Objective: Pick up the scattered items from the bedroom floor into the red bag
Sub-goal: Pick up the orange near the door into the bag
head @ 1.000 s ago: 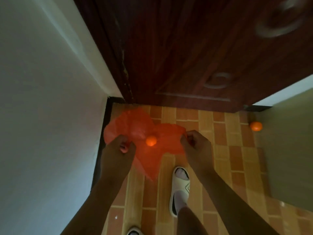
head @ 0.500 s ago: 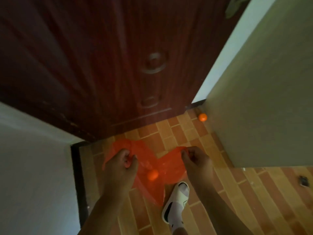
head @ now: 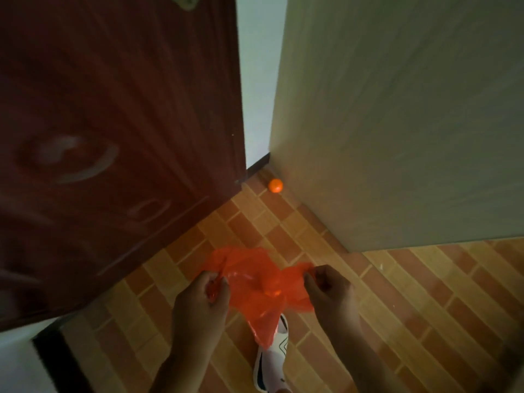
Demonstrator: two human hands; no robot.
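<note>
two hands hold a thin, crinkled red bag (head: 249, 282) open by its rim above the floor (head: 425, 302): the left hand (head: 202, 302) pinches the left edge between thumb and fingers, the right hand (head: 330, 293) pinches the right edge the same way. the bag's film is translucent and sags to a point over a white slipper (head: 273, 361) with black marks. a small round orange ball (head: 273, 290) shows through the plastic inside the bag. another orange ball (head: 275, 185) lies on the floor tiles, which look like brick in tan and reddish rectangles, tucked against the pale wall (head: 397, 123) near the corner of the glossy dark-red wooden door (head: 113, 137). compared with a moment ago, the view has swung right, so the door sits further left and the loose ball appears more central; both pinches are unchanged.
</note>
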